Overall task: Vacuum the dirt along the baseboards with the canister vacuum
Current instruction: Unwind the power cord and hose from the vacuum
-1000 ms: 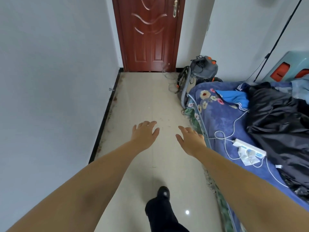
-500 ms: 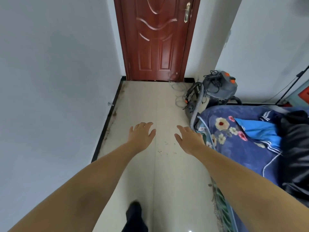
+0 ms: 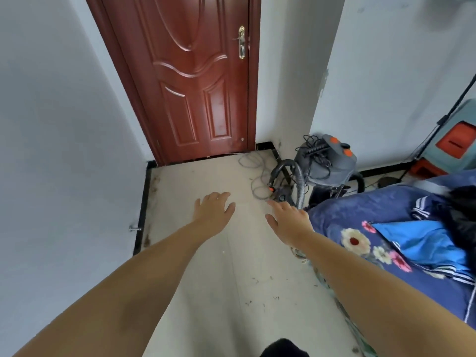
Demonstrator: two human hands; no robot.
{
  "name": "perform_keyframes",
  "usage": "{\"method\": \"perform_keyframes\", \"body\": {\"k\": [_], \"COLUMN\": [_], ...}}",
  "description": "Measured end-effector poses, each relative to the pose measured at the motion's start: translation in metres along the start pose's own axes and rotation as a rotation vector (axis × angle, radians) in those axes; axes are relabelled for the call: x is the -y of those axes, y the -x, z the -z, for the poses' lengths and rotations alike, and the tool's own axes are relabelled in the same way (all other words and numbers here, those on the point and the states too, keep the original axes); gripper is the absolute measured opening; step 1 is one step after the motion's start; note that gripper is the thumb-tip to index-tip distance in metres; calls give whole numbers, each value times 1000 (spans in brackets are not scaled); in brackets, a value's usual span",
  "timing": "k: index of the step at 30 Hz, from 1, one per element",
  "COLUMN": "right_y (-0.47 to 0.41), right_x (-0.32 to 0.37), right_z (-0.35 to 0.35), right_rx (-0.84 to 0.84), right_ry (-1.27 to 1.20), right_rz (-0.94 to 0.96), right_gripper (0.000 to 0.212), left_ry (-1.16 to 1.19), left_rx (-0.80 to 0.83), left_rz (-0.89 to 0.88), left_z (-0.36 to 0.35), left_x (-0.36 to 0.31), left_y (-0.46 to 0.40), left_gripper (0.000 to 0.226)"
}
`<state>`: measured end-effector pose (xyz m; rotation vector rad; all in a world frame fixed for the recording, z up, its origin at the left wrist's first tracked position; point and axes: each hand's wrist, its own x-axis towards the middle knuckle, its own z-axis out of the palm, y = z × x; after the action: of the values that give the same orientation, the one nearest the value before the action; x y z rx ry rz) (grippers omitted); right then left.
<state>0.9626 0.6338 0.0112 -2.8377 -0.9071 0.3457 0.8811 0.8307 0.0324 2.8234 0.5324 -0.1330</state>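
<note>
A grey canister vacuum with orange buttons stands on the floor by the right wall, past the bed's corner. Its ribbed grey hose arches down in front of it, and a black cord is bundled on top. My right hand is stretched out open just short of the hose, holding nothing. My left hand is held out open over the tile floor, empty. Brown dirt lies along the black baseboard at the left wall, and small specks dot the floor near the bed.
A red-brown door stands closed ahead. A bed with a blue floral cover and clothes fills the right side. A grey cable is coiled on the floor by the door. A small metal doorstop sticks out of the left wall.
I have walked toward the door and the vacuum, which now sits much nearer. Both hands stay stretched out and open, the right one now close to the hose.
</note>
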Motion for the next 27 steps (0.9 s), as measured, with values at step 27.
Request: {"method": "perform_keyframes", "body": {"k": [27], "right_y": [-431], "right_x": [-317], "right_z": [56], "right_rx": [126], "right_ry": [-252], "right_rz": [-623], "right_gripper": [42], "left_ry": [13], "left_rx": [297], "left_rz": [-425], "left_z": [-63], "left_x": [-186], "left_y": [-575], "left_gripper": [46]}}
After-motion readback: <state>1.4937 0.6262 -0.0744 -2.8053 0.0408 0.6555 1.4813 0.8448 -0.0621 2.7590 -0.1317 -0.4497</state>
